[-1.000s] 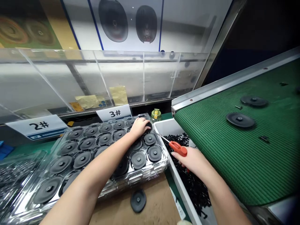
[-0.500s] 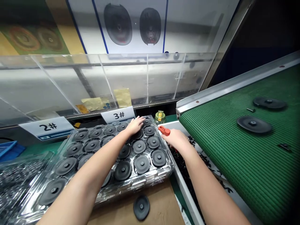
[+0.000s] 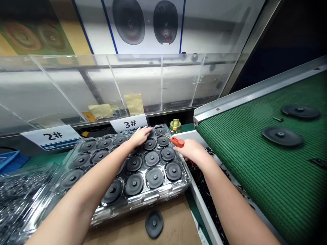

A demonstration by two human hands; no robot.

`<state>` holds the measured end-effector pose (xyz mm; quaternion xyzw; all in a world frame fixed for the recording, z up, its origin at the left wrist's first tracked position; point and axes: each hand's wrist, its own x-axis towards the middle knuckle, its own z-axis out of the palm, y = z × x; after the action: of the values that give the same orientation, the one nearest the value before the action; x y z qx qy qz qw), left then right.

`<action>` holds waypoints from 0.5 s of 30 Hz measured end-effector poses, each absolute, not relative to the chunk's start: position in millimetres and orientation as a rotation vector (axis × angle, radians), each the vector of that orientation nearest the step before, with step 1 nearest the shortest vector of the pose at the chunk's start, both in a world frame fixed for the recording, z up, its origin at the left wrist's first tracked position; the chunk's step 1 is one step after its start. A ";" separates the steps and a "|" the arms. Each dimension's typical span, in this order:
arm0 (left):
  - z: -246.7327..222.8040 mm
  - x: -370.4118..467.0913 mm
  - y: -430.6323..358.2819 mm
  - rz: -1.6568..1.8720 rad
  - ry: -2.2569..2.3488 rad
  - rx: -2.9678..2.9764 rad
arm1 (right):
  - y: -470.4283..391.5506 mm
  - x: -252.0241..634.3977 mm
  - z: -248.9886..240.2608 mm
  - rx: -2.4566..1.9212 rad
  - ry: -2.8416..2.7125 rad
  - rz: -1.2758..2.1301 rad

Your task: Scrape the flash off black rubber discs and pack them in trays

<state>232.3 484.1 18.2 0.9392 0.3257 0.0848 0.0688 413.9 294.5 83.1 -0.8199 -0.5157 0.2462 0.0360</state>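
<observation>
A clear plastic tray [image 3: 143, 200] holds rows of black rubber-looking discs, each with a small raised hub. My left hand [image 3: 140, 136] lies over the tray's back rows, fingers stretched out, near a black disc [image 3: 150, 144]; whether the fingertips touch it I cannot tell. My right hand [image 3: 193, 149] is closed round a red-handled tool [image 3: 177, 141] at the tray's right edge. The tool's thin metal tip points left over the discs in the back right corner. One loose black disc [image 3: 154, 224] lies on brown cardboard [image 3: 122, 234] in front of the tray.
To the right runs a green conveyor belt [image 3: 245, 163] carrying black discs [image 3: 282, 135] and small dark parts. A white-edged bin [image 3: 201, 207] of small black pieces sits under my right forearm. Behind the tray are a green-capped bottle [image 3: 175, 126] and clear dividers [image 3: 178, 85].
My left hand has shifted left across the back rows, uncovering discs near the right corner. My right hand and the red-handled tool have moved slightly left. The camera view has shifted slightly.
</observation>
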 end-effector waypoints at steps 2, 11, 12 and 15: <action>20.4 216.8 486.0 0.223 0.993 2.832 | 295.8 409.3 85.7 -2.496 -1.610 0.766; 15.4 199.6 476.8 0.122 0.985 2.846 | 301.5 389.5 84.8 -2.484 -1.678 0.752; 15.4 199.9 476.1 0.120 0.989 2.845 | 301.1 389.9 84.9 -2.488 -1.678 0.744; 16.6 199.6 474.9 0.113 0.994 2.845 | 299.9 392.2 85.9 -2.495 -1.674 0.727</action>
<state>199.6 474.9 16.6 0.9415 0.3288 0.0373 0.0629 392.2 299.9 85.9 -0.8068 -0.5414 0.2352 0.0251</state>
